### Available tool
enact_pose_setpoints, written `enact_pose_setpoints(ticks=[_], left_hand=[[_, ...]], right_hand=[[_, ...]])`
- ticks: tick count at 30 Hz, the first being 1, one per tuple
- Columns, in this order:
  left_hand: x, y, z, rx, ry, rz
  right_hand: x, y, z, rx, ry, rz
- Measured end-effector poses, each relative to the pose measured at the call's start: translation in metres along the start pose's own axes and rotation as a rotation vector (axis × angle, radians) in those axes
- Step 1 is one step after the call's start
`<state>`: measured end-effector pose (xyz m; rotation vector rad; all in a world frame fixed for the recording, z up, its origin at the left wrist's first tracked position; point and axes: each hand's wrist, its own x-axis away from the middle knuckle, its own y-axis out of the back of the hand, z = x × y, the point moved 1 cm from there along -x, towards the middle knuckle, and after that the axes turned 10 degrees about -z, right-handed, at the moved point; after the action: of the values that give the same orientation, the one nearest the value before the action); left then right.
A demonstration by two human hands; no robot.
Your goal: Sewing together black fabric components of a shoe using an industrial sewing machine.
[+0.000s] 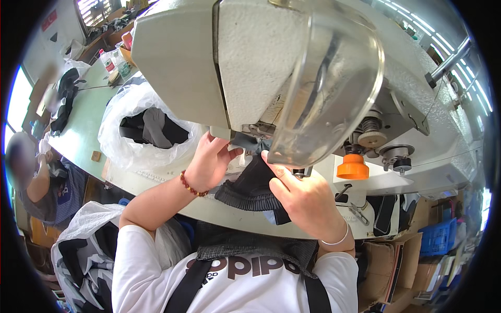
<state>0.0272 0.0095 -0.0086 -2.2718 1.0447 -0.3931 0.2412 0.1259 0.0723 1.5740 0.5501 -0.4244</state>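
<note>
Head view, looking down over a sewing station. Largest item: the grey-white sewing machine (219,57), filling the far centre, its head overhanging the work so the needle area sits right above the fabric. A clear curved guard (334,83) hangs on the front of it, between the eyes and the needle, presumably as a shield. The pale green desk (83,130) carries the machine and runs off to the far left. On it, left of the machine, a white plastic bag (117,141) stands open with dark and grey cloth pieces inside, mouth upward, within easy reach of the left arm.

Dark ribbed fabric (250,188) lies on the desk's near edge under the machine head, its far end fed in toward the presser foot; more of it drapes into the lap.

Left hand (209,159), red bead bracelet at the wrist, fingers curled and pressing the fabric's left side near the foot, apparently steadying the feed. Right hand (305,195), thin pale bangle, closed on the fabric's right edge, thumb on top, holding it flat and taut.

Orange cone-shaped knob (353,167) sits on the machine bed to the right.
</note>
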Motion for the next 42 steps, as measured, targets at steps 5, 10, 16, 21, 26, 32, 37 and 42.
enact_pose_setpoints(ticks=[5, 10, 16, 21, 26, 32, 37, 42], left_hand=[[-0.005, 0.008, 0.007, -0.067, -0.03, -0.049], [0.008, 0.015, 0.002, -0.713, -0.859, 0.2], [-0.002, 0.01, -0.031, -0.947, -0.831, 0.404], [0.012, -0.015, -0.036, -0.838, -0.666, 0.123], [0.014, -0.019, -0.048, -1.093, -1.049, 0.385], [0.003, -0.006, -0.03, -0.925, -1.068, 0.543], [-0.005, 0.005, -0.028, -0.908, -0.961, 0.62], [-0.008, 0.004, -0.033, -0.604, -0.456, 0.491]], right_hand=[[-0.001, 0.002, -0.001, -0.02, 0.008, -0.017], [0.001, 0.001, 0.0, -0.044, 0.005, -0.003], [0.003, 0.001, 0.002, -0.034, -0.021, 0.073], [0.006, 0.0, 0.002, 0.004, -0.031, 0.106], [0.019, -0.013, 0.0, -0.172, -0.147, 0.133], [0.024, -0.023, -0.001, -0.898, -0.766, 0.242], [0.012, -0.009, 0.007, -1.275, -1.078, 0.161], [0.014, -0.015, 0.005, -1.755, -1.374, -0.145]])
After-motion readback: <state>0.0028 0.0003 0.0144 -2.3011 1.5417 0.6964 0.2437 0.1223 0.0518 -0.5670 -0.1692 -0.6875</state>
